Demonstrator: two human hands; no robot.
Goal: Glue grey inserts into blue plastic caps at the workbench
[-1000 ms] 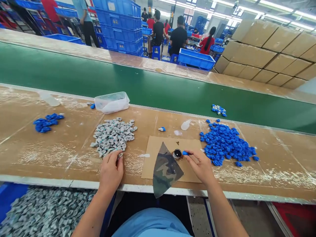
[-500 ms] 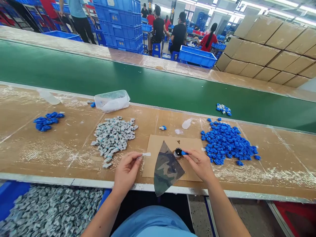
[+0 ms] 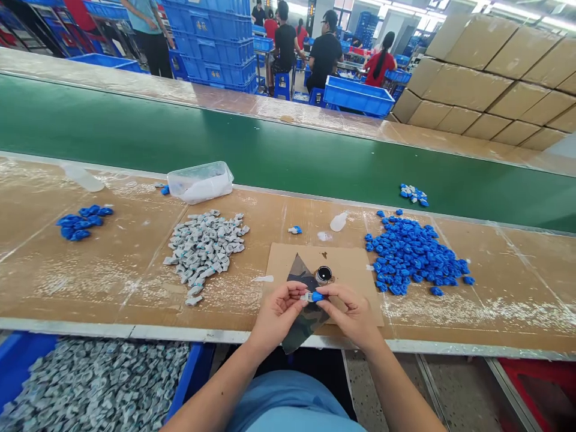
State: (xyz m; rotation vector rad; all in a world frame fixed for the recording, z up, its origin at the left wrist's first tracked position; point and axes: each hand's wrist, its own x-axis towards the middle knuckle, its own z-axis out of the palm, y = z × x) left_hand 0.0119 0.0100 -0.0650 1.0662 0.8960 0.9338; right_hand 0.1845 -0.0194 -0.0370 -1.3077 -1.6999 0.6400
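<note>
Above the camouflage cloth [image 3: 302,327], my two hands meet. My left hand [image 3: 279,312] pinches a small grey-white piece [image 3: 307,297]. Against it, my right hand [image 3: 348,309] grips a small blue piece [image 3: 317,296]; the two pieces touch or nearly touch. Just beyond my fingers, a small round pot of dark liquid [image 3: 323,275] stands on a cardboard sheet [image 3: 360,270]. A flat whitish strip [image 3: 263,278] lies at the sheet's left edge. Grey pieces [image 3: 207,246] are heaped on the left, blue pieces [image 3: 409,255] on the right.
A clear plastic tub [image 3: 200,183] stands near the green conveyor belt [image 3: 270,150]. A blue bin [image 3: 193,372] full of grey pieces sits below the table edge at lower left. A small bottle [image 3: 339,221] lies behind the sheet. Several people work beyond the belt.
My left hand has moved right and now holds a grey-white piece; the whitish strip lies on the table. My right hand has drawn the blue piece back from the pot towards my left hand.
</note>
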